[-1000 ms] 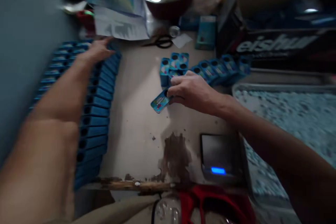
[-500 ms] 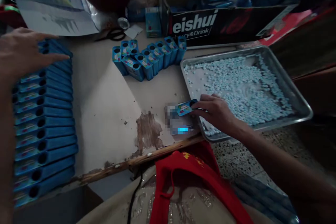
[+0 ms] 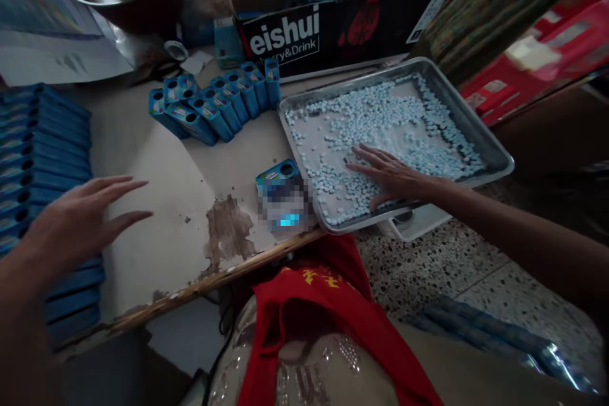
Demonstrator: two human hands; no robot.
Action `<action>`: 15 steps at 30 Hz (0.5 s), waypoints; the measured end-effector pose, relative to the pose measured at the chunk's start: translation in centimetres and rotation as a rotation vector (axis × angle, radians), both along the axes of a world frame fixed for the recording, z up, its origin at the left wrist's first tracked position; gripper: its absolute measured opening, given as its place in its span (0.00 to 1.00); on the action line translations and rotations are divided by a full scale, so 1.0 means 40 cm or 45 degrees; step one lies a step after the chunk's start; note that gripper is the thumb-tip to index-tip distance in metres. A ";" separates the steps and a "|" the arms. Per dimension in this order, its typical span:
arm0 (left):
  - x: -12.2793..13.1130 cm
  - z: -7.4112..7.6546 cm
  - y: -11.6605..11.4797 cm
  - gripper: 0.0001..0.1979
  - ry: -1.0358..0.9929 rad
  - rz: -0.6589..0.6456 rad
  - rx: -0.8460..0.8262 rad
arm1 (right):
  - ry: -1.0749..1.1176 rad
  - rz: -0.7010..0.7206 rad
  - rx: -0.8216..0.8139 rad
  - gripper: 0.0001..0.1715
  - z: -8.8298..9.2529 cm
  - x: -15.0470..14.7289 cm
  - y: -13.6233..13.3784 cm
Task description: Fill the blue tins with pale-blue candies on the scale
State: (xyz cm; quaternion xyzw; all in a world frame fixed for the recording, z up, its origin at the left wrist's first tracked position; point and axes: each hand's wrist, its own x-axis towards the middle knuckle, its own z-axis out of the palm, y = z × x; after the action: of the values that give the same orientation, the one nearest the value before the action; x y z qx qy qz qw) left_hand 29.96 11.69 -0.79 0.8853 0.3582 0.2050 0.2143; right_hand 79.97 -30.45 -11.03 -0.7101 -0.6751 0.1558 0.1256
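My right hand [image 3: 387,174] lies with fingers spread on pale blue, pill-like pellets [image 3: 387,117] in a shallow metal tray [image 3: 476,115]. Just left of the tray, a small blue box [image 3: 280,171] with a round hole in its top stands upright at a pixelated thing [image 3: 285,203] with a bright blue patch. My left hand [image 3: 90,212] is open, thumb and fingers apart, holding nothing. It hovers over the right side of a long row of blue boxes [image 3: 61,162]. Another cluster of blue boxes [image 3: 226,108] stands farther back on the table.
A black carton [image 3: 328,32] with blue packs inside stands behind the tray. A metal bowl [image 3: 124,6] and papers [image 3: 61,57] are at the back left. Worn wood edges the table [image 3: 147,203] in front. Red items [image 3: 537,70] lie at far right.
My right hand has let go of the small blue box and moved right into the tray. My left hand has come down and toward me from the row's far end. The view has shifted right.
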 end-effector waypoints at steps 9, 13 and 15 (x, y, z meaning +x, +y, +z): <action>-0.003 -0.106 -0.110 0.42 0.138 -0.220 0.130 | 0.001 0.448 -0.014 0.32 -0.024 -0.060 0.168; 0.016 -0.149 -0.151 0.39 0.086 -0.219 0.052 | -0.084 0.446 -0.029 0.16 -0.034 -0.075 0.197; 0.038 -0.166 -0.179 0.34 0.052 -0.215 -0.002 | -0.141 0.389 -0.102 0.11 -0.027 -0.085 0.198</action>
State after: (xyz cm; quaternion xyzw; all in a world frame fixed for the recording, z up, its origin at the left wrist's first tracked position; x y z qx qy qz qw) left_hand 31.46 4.55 -7.43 0.9162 0.2867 0.1678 0.2241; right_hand 76.57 -22.54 -12.11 -0.6111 -0.7743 0.1606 0.0346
